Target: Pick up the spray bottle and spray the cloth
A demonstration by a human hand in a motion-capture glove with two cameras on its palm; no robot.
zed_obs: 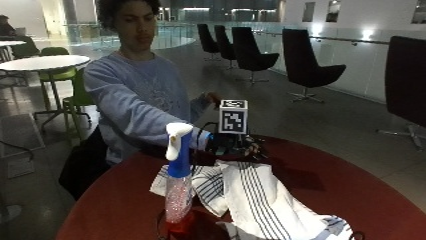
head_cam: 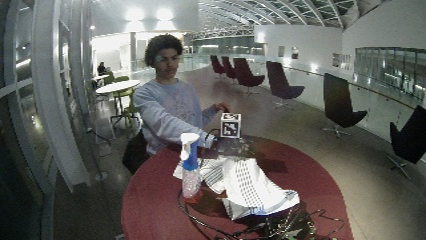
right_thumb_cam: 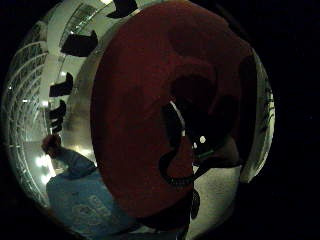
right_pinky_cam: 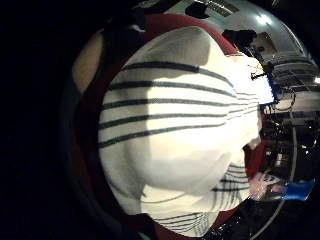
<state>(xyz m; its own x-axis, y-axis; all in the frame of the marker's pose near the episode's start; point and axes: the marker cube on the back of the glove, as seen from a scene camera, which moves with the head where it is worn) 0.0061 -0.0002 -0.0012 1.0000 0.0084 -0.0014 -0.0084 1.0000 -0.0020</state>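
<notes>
A spray bottle with a clear body, blue collar and white trigger head stands upright on the round red table, on the side away from the person. A white cloth with dark stripes lies crumpled beside it, spreading across the middle of the table. My gloved right hand hovers over the cloth's end nearest the person, fingers relaxed and holding nothing, well apart from the bottle. The little finger side palm view is filled by the striped cloth. The thumb side palm view looks down on bare red table.
Black cables lie tangled on the table's edge farthest from the person. The person's bare left hand is raised off the table. Black chairs stand on the floor behind, off the table.
</notes>
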